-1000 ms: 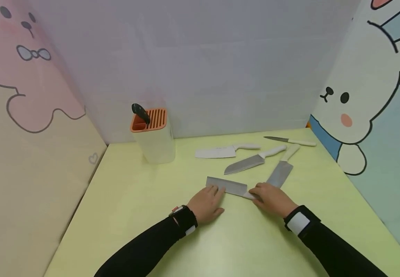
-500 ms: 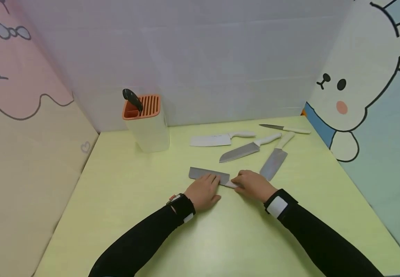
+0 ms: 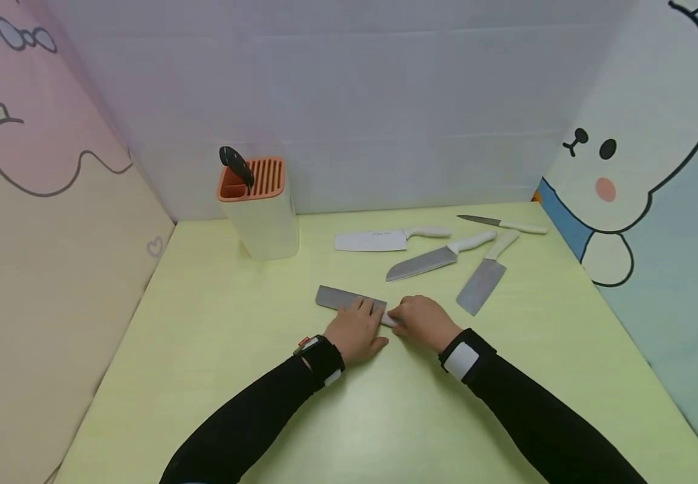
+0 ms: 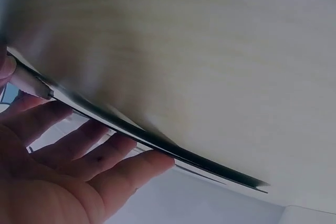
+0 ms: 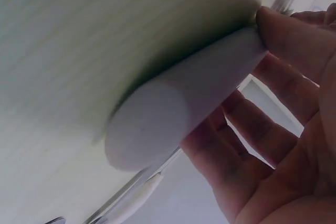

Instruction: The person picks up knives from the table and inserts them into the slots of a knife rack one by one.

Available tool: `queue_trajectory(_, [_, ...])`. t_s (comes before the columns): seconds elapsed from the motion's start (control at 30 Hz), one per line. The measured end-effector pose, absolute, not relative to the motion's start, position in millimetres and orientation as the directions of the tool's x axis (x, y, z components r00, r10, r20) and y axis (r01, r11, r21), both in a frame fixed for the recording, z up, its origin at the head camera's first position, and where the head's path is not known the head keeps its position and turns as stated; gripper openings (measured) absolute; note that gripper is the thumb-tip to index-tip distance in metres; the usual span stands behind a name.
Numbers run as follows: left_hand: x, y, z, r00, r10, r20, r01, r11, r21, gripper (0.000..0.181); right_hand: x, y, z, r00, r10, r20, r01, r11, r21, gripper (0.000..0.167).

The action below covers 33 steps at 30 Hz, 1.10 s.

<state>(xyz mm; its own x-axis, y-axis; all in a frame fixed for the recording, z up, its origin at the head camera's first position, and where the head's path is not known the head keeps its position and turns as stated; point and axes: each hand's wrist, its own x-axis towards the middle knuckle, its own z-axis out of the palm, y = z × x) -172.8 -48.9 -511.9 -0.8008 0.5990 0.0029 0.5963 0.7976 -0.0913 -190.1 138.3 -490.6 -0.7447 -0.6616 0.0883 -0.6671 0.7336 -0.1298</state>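
A cleaver [image 3: 339, 296] with a grey rectangular blade and a pale handle lies flat on the table in front of me. My left hand [image 3: 355, 334] rests its fairly straight fingertips on the blade; in the left wrist view the fingers [image 4: 131, 169] touch along the blade's edge. At the handle, my right hand [image 3: 428, 323] pinches with thumb and fingers. The right wrist view shows the handle [image 5: 199, 85] close up, with the thumb [image 5: 286, 35] at its blade end.
Behind lie a white-bladed cleaver [image 3: 371, 241], a santoku knife [image 3: 422, 263], another cleaver [image 3: 482, 286] and a paring knife [image 3: 524, 228]. At the back left stands a knife block [image 3: 264, 225] with an orange slotted top and a black handle [image 3: 236, 165] in it. Walls enclose the table [image 3: 203, 323].
The cleaver has slid left across the table, with my right hand moving along at its handle. My left hand's fingers now lie nearer the handle end of the blade. The view has shifted slightly.
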Motion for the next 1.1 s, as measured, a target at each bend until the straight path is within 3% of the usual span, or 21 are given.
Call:
queue_trajectory(0.53, [-172.8, -48.3, -513.1, -0.82, 0.571, -0.017, 0.571, 0.818, -0.07, 0.067, -192.8, 134.0, -489.9, -0.756, -0.653, 0.047, -0.655, 0.753, -0.062, 0.011])
queue_trajectory(0.7, [-177.3, -45.8, -510.7, -0.807, 0.59, 0.029, 0.585, 0.805, -0.095, 0.066, -193.9, 136.4, -484.9, -0.773, -0.632, 0.054, -0.634, 0.773, -0.039, 0.012])
queue_trajectory(1.1, [-173.3, -46.5, -517.5, -0.803, 0.594, 0.057, 0.585, 0.802, -0.12, 0.05, -187.5, 136.1, -490.6, -0.779, -0.625, 0.061, -0.628, 0.774, -0.089, 0.011])
